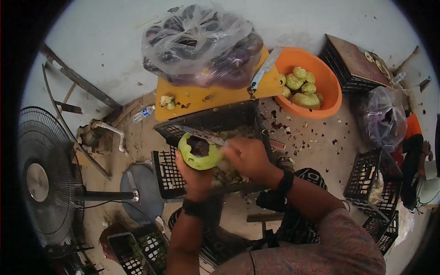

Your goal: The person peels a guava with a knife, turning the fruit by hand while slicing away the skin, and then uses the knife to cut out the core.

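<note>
Left hand (196, 179): it is clamped around the partly peeled eggplant (201, 159), above the black crate (229, 116).
Right hand (247, 158): it is closed on the peeling knife (195, 132), whose blade lies over the eggplant.
Yellow board (183, 101): it carries a plastic bag (201, 50) of purple eggplants and the wide knife (266, 68).
Orange basin (331, 89): some peeled, pale green vegetables (294, 81) lie inside.
Floor (316, 158): it is brownish, with many scattered peels.
Room: the wall (288, 20) is whitish and marked; a fan (37, 182) stands at left.
</note>
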The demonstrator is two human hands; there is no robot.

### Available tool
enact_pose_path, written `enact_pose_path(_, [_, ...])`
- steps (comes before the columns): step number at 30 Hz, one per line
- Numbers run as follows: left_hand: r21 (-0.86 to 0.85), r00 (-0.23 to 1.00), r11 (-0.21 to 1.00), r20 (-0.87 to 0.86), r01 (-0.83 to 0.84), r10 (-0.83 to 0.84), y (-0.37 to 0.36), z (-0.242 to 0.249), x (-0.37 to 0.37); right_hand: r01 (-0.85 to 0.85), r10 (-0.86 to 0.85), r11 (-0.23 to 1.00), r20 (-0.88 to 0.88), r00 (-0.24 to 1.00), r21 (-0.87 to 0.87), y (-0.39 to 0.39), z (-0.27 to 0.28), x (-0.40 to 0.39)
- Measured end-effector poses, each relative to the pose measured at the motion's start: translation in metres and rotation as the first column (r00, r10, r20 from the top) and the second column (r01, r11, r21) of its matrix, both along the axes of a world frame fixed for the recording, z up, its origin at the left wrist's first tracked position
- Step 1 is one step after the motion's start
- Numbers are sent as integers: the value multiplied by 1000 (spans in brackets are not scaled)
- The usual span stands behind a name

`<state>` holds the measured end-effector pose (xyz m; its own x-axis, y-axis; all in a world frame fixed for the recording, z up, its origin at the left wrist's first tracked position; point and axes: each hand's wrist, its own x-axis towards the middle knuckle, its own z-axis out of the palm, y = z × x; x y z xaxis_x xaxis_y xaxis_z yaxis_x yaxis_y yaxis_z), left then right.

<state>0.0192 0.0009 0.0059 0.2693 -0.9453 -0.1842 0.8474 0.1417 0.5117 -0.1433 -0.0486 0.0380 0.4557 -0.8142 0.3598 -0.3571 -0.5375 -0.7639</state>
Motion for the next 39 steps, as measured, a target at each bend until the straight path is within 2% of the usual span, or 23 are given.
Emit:
enact_pose_path(5, [55,993,995,-87,80,-75,-7,8,1,3,-5,1000,90,996,21,-1,-3,2])
enact_pose_path(7, [65,987,993,-134,94,-84,-7,8,1,-14,27,992,98,995,-125,-1,-4,2])
enact_pose_path(8, [50,988,994,-127,98,-91,-7,8,1,-20,32,992,98,995,-126,-1,-4,2])
enact_pose_path(10, [37,988,994,-120,102,-97,-6,4,5,-76,82,969,13,997,-237,1,-7,0])
enact_pose_path(16, [-6,976,987,-147,161,-160,-2,-4,10,-71,55,940,-59,997,-334,2,-12,-1])
enact_pose_path(18, [102,975,988,-200,116,-94,-7,4,9,-80,46,921,-97,994,-381,3,-9,-2])
enact_pose_path(19, [103,975,988,-200,114,-92,-6,5,9,-88,33,899,-133,990,-429,3,-9,-3])
enact_pose_path(21, [57,976,989,-177,140,-128,-3,5,11,-67,22,909,-113,993,-412,2,-10,-3])
enact_pose_path(26, [89,982,986,-137,139,-126,-6,1,13,-40,18,943,-69,997,-330,2,-7,-2])
enact_pose_path(28, [114,980,983,-152,147,-129,-6,6,10,-17,9,977,-39,999,-214,-2,-10,0])
enact_pose_path(29, [111,981,984,-152,142,-124,-6,6,9,-16,8,977,-38,999,-213,-3,-8,-1])
enact_pose_path(31, [109,981,984,-151,139,-122,-8,15,2,1,1,1000,-101,995,19,-5,0,-4])
enact_pose_path(32, [187,985,976,-152,108,-80,-8,22,-3,2,0,1000,-101,995,19,-5,-2,-4])
enact_pose_path(33, [264,988,962,-149,76,-37,-8,27,-5,-10,8,998,-29,1000,-62,-4,-4,-4])
enact_pose_path(34, [264,988,962,-149,75,-36,-8,23,-3,-16,22,990,42,999,-143,-4,-6,-4])
enact_pose_path(35, [235,988,967,-142,97,-64,-8,14,2,-16,22,990,42,999,-142,-2,-6,-5])
enact_pose_path(37, [207,987,971,-133,120,-94,-6,5,7,-104,76,965,-124,989,-240,0,-6,-9])
enact_pose_path(39, [65,980,982,-105,179,-172,-3,1,8,-97,70,964,-116,991,-248,1,-7,-10])
